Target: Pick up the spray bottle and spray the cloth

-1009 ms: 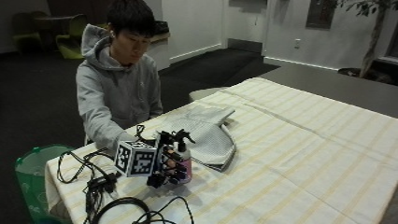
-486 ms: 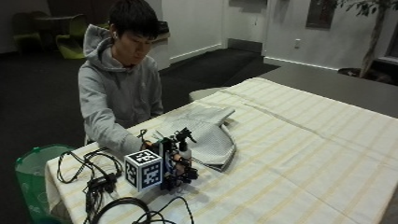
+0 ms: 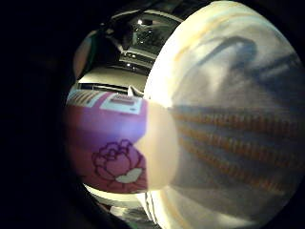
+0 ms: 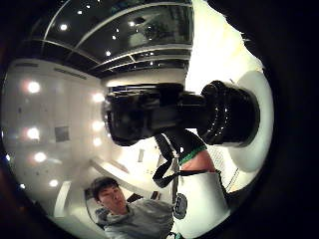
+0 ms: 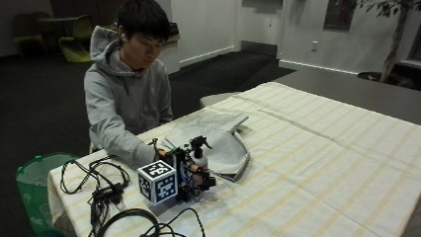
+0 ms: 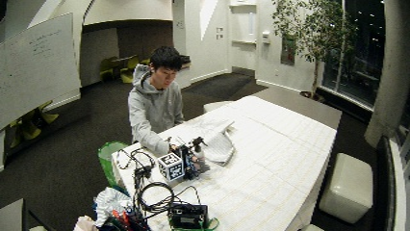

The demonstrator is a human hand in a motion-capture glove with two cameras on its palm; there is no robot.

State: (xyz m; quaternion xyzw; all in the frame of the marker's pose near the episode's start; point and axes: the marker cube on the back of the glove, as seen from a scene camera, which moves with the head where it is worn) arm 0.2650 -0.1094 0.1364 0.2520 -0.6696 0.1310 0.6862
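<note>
A long worktop [image 5: 342, 163] covered with a striped tablecloth is seen in the outside view, and a person sits at its near end. A grey cloth [image 5: 220, 143] lies folded on the worktop in front of the person. Just beside the cloth, the spray bottle [image 5: 198, 154] stands upright, with its black nozzle at the top. The right hand [image 5: 190, 175] is placed at the bottle, low on its body, so the reaching step is judged to be done or nearly done. Lifting the bottle, aiming it at the cloth and spraying are judged as still to be done; no spray is seen.

The fingers are mostly hidden behind the equipment on the hand, so it cannot be told whether they are closed around the bottle or only near it. In the little finger side palm view, a pink label with a flower drawing is seen very close. In the thumb side view, the black nozzle is seen close as well. Whether the bottle still rests on the worktop is hard to make out.
</note>
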